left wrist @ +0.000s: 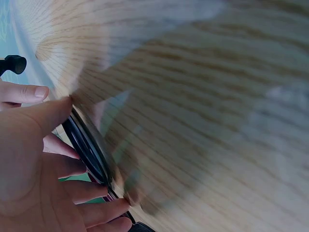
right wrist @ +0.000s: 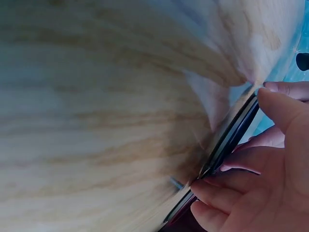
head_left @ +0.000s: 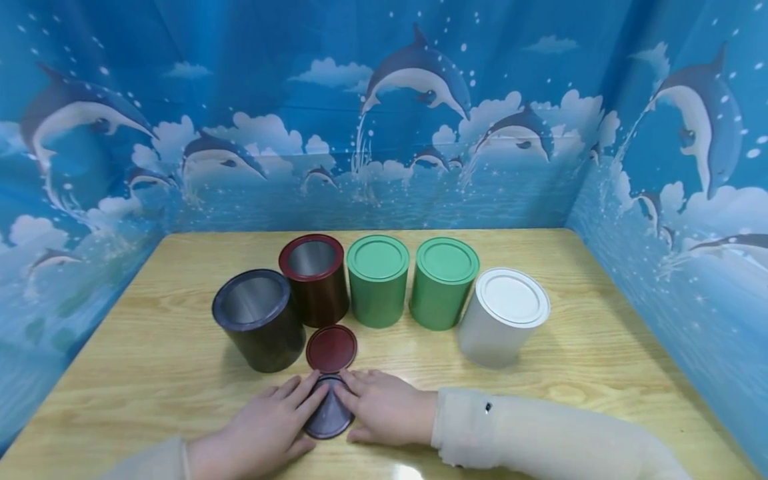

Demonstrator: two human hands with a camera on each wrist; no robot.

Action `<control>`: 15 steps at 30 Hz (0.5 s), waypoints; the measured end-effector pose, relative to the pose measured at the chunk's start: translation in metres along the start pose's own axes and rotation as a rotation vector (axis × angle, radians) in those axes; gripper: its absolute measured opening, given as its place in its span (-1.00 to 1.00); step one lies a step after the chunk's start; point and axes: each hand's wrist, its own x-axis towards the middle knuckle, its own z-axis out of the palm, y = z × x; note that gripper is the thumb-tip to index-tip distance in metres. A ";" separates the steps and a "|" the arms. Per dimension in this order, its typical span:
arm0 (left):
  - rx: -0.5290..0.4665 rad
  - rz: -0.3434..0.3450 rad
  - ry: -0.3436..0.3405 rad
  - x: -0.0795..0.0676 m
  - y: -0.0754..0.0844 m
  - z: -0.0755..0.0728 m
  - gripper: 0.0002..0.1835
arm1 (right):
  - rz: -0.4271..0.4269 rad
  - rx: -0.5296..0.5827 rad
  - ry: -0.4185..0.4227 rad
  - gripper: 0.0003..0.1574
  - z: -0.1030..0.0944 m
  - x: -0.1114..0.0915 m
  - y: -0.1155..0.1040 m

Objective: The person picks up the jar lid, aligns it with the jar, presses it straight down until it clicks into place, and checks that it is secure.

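The dark lid (head_left: 330,413) is lying flat on the tabletop (head_left: 576,400), between the two hands and at the near end of the group. It is looking thin, smooth and glossy, so it is probably behaving as a light, stiff disc that is offering slick faces and little risk of breaking. Its raised rim is likely giving the surest hold: fingertips are better placed at opposite edges than on the sleek middle, where skin could be sliding.

The left hand (head_left: 261,423) is lying spread, its fingers reaching over the lid's left edge and its thumb standing near the lower rim. The right hand (head_left: 387,407) is mirroring it on the other side, fingers extended and touching the lid; neither hand is curling round it.

Just beyond, the red lid (head_left: 332,349) is lying flat; whether the two rims are touching is hard to tell. Farther out, the cans are forming an arc: the black can (head_left: 270,350) and maroon can (head_left: 321,303) are standing open, while the left green can (head_left: 378,300), right green can (head_left: 438,303) and white can (head_left: 495,330) are wearing lids.

The tabletop is showing pale wood grain and catching reflections. Around it, a blue dolphin-print curtain (head_left: 282,40) is enclosing the space.
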 end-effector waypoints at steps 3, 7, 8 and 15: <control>-0.003 0.024 0.022 0.000 0.000 0.001 -0.28 | -0.022 -0.011 0.039 -0.11 0.002 0.001 -0.001; -0.012 0.045 0.029 -0.001 -0.001 0.001 -0.31 | -0.051 -0.029 0.068 -0.17 0.003 0.003 -0.002; -0.014 0.048 0.027 -0.001 -0.001 0.001 -0.31 | -0.053 -0.034 0.071 -0.20 0.003 0.004 -0.003; -0.015 0.056 0.046 -0.001 -0.002 0.004 -0.35 | -0.062 -0.074 0.072 -0.38 0.004 0.005 -0.006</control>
